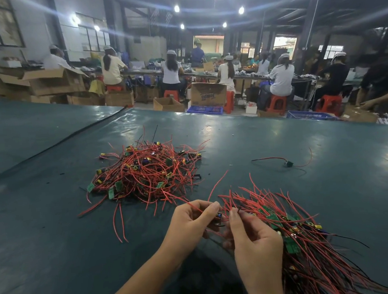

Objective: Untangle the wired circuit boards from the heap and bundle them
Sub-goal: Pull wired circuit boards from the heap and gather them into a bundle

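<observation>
At lower centre of the frame, the left grip (195,220) pinches one wired board (218,215) clear of the mid-frame heap (148,172), while the right grip (252,243) pinches its wires, seemingly to align it with the lower-right bundle (304,243) on the bench (54,231).

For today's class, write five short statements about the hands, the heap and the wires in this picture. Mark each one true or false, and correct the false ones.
1. The tangled heap lies on the table, beyond both hands. True.
2. The left hand lies flat and holds nothing. False: it pinches a small wired board with a red wire attached.
3. The right hand grips wires of the bundle, which fans out to its right. True.
4. Most of the wires are blue. False: they are mostly red, with a few black.
5. One loose wired piece lies alone to the right of the heap. True.
</observation>
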Motion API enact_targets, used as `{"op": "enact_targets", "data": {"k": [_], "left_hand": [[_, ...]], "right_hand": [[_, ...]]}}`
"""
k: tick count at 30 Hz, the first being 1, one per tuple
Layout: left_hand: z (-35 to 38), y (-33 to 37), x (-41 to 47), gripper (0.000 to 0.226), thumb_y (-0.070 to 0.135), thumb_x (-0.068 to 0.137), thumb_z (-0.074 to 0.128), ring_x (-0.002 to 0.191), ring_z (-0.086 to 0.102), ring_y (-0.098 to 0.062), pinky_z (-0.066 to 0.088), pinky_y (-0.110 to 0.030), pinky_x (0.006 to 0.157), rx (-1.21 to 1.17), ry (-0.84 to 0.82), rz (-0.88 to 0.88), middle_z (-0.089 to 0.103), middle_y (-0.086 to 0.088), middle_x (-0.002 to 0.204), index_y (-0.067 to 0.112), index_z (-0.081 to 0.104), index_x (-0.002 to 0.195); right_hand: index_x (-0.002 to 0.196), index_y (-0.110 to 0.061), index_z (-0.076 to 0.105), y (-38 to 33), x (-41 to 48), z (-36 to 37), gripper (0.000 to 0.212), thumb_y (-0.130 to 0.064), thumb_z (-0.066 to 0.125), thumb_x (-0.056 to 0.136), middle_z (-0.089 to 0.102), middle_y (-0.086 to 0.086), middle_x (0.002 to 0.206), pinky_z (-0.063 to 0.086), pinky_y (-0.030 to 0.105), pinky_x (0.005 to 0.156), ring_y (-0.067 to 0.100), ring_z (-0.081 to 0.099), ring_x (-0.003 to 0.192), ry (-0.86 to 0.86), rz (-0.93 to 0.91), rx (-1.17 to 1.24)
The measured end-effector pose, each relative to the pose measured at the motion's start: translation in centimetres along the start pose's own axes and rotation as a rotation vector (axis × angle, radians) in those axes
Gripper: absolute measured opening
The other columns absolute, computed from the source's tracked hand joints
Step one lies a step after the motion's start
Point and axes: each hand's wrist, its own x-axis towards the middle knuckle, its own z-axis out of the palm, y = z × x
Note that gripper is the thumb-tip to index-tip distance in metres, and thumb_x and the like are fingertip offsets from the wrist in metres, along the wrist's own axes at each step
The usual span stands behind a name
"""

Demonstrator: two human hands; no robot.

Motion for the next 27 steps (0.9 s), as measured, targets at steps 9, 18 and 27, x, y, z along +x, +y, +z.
{"op": "enact_targets", "data": {"k": [9, 18, 27], "left_hand": [[-0.11, 0.26, -0.30, 0.027, 0.044, 0.078, 0.065, 0.065, 0.069, -0.014, 0.046, -0.015, 0.052, 0.012, -0.030, 0.015, 0.075, -0.011, 0.081, 0.019, 0.074, 0.080], [-0.55, 0.38, -0.32, 0.031, 0.055, 0.069, 0.075, 0.068, 0.069, -0.017, 0.047, -0.019, 0.055, 0.090, -0.126, -0.006, 0.074, -0.006, 0.078, 0.026, 0.073, 0.079], [-0.48, 0.74, -0.42, 0.021, 0.040, 0.077, 0.079, 0.055, 0.056, -0.014, 0.046, -0.023, 0.053, 0.083, -0.213, -0.006, 0.062, -0.003, 0.064, 0.024, 0.066, 0.072]], "right_hand": [[0.079, -0.026, 0.074, -0.26, -0.18, 0.11, 0.022, -0.020, 0.059, 0.094, 0.067, -0.008, 0.060, 0.049, 0.030, 0.060, 0.003, 0.059, 0.054, -0.014, -0.004, -0.021], [0.072, -0.023, 0.071, -0.25, 0.00, -0.16, 0.026, -0.023, 0.058, 0.095, 0.068, -0.005, 0.066, 0.046, 0.013, 0.054, 0.003, 0.059, 0.057, -0.011, -0.051, -0.059], [0.075, -0.018, 0.067, 0.46, 0.44, -0.35, 0.026, -0.029, 0.055, 0.095, 0.069, -0.004, 0.071, 0.050, 0.016, 0.059, 0.005, 0.061, 0.063, 0.031, 0.023, -0.042]]}}
